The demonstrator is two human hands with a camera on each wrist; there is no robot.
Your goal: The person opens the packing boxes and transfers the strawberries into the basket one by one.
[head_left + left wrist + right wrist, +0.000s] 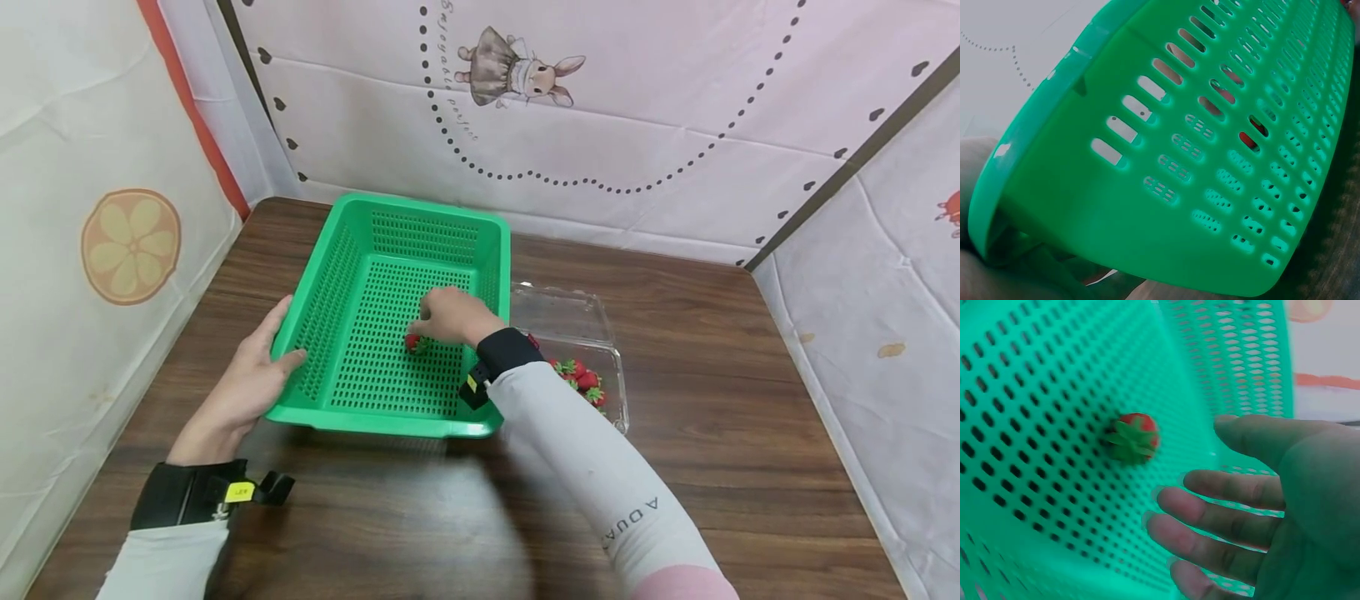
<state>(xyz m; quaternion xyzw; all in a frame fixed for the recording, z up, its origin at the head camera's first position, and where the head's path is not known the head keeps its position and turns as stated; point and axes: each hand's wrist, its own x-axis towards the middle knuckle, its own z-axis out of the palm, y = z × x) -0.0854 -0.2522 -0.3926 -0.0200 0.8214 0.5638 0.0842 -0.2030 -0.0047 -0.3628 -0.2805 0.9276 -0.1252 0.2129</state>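
Observation:
A green slotted plastic basket (420, 423) stands on the table, tilted in the left wrist view. My left hand (249, 382) grips its left rim, thumb over the inner side and fingers outside. In the left wrist view the basket's side wall (1110, 212) covers most of that hand. Inside the basket, one red strawberry (412, 342) with green leaves lies on the perforated floor. Just above it is my right hand (456, 317). The right wrist view shows that hand (1300, 506) with fingers spread and nothing in them, apart from the strawberry (1146, 434).
Right of the basket sits a clear plastic box (621, 392) with several strawberries (587, 380), partly behind my right forearm. Its clear lid (562, 312) lies folded back. Printed cloth (360, 108) hangs behind and at both sides of the wooden table (712, 375).

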